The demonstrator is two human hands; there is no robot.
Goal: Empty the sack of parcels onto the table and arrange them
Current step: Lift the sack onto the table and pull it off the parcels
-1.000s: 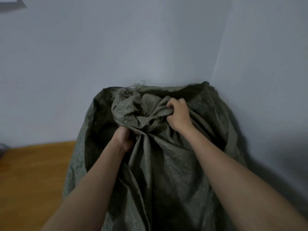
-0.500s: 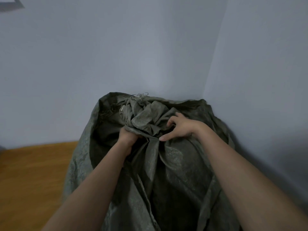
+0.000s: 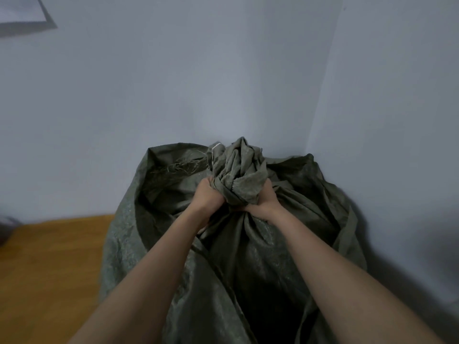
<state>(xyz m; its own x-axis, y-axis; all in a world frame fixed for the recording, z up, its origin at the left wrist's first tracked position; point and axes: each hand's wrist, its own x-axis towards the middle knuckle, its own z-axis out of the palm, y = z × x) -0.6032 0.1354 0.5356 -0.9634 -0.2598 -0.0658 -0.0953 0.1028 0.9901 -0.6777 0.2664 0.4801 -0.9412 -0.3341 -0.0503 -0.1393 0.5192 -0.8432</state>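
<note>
Now, line by line:
Sack: a large grey-green woven sack (image 3: 248, 264) stands in the corner where two pale walls (image 3: 173, 83) meet, its body slumped and creased, its mouth gathered into a bunched neck at the top.
Loose threads: frayed strands (image 3: 183, 166) trail from the sack's rim, left of the bunch.
Left hand: the left hand (image 3: 207, 194) has its grip wrapped tight round the left side of the gathered neck.
Right hand: the right hand (image 3: 264, 203) grips the same bunch from the right and from beneath, fingers curled into the cloth; the two hands sit just beside each other.
Surface: a wooden surface (image 3: 49, 269) shows to the left of the sack.
Parcels: cannot tell; the cloth hides whatever is inside.
Upper left: a pale sheet (image 3: 22, 11) is on the wall.
</note>
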